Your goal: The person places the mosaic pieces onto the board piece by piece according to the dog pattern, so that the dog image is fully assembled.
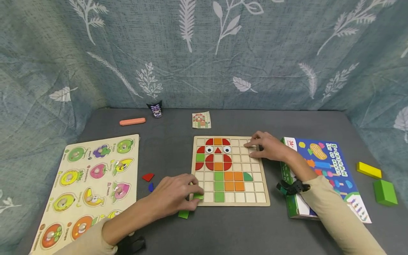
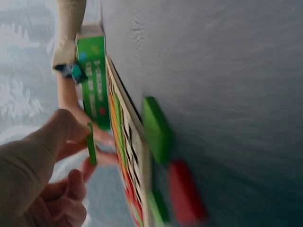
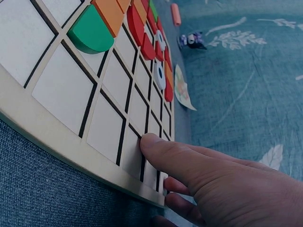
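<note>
— What are the hands doing?
— The left hand (image 1: 173, 196) pinches a thin green tile (image 2: 91, 143) at the grid board (image 1: 230, 170)'s lower left corner. The right hand (image 1: 267, 146) lies flat, fingers straight, on the board's upper right squares.
— Nearby?
— A green block (image 1: 183, 214) on the counter (image 1: 223, 230), the fruit puzzle (image 1: 89, 184) left, a box (image 1: 322, 173) right.
</note>
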Available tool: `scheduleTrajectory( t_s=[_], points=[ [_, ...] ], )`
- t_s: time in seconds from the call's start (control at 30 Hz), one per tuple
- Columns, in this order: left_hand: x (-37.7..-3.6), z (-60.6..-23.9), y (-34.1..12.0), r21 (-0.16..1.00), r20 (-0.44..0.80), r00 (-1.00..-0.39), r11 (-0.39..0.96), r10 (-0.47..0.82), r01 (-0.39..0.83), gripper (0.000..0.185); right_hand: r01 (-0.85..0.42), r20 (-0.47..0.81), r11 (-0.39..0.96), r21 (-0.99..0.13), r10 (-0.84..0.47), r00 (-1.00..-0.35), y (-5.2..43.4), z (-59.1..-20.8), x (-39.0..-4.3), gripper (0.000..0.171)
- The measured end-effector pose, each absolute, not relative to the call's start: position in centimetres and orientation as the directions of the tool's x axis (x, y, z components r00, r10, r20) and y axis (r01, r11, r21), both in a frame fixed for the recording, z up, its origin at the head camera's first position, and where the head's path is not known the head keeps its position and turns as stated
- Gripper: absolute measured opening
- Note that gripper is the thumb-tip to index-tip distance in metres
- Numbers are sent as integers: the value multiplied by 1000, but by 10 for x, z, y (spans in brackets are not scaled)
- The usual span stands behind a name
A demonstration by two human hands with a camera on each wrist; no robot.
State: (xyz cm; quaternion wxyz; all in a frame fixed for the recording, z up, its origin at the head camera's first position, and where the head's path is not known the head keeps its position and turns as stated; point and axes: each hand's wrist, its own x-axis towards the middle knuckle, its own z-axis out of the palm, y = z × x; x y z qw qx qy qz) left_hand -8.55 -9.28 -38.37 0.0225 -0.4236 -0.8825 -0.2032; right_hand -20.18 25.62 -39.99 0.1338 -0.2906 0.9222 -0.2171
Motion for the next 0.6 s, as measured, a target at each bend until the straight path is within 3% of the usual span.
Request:
scheduleTrajectory(
  t_s=[0.27, 0.47, 0.6],
  points=[
    [-117, -377, -12, 329, 99, -459, 407, 883, 852, 16, -472, -125, 746, -469, -586, -801, 258, -397, -200, 39],
    [-125, -382, 29, 143, 71, -375, 362, 924, 921, 8, -488, -111, 731, -478, -601, -792, 256, -398, -200, 39],
    [-125, -387, 40, 30, 66, -364, 363, 929, 931, 6, -480, -113, 738, -474, -592, -798, 256, -398, -200, 39]
  ],
)
